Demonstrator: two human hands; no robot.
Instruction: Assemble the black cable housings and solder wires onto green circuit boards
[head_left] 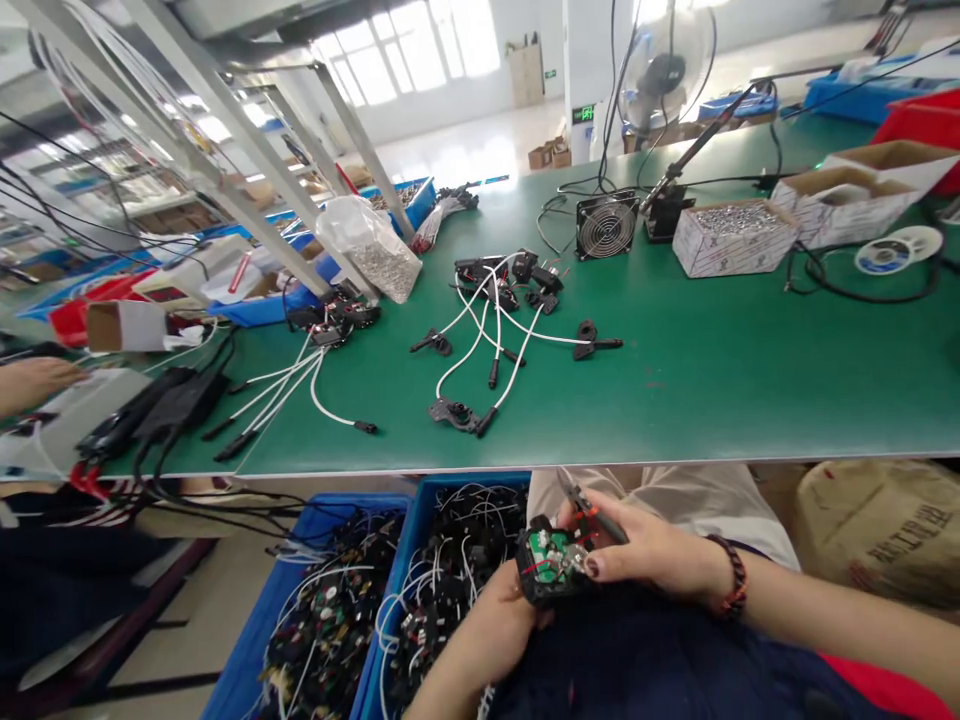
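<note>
Over my lap, my left hand (504, 622) grips a black housing with a green circuit board (551, 556) in it. Thin red wires show on the board. My right hand (645, 545) has its fingers round a pair of pliers or cutters (592, 512) with dark and orange handles, jaws pointing up and away. The right thumb rests at the edge of the housing. On the green table (720, 380) ahead lies a cluster of black parts (499, 280) with white cables, and a second such cluster (334, 322) lies to its left.
Two blue bins (315, 510) full of black parts and cables stand below the table edge at left. A small fan (606, 226), a soldering iron (694, 145), a box of small metal pieces (735, 236) and a wire spool (896, 250) stand farther back. Another person's hand (37, 384) is at far left.
</note>
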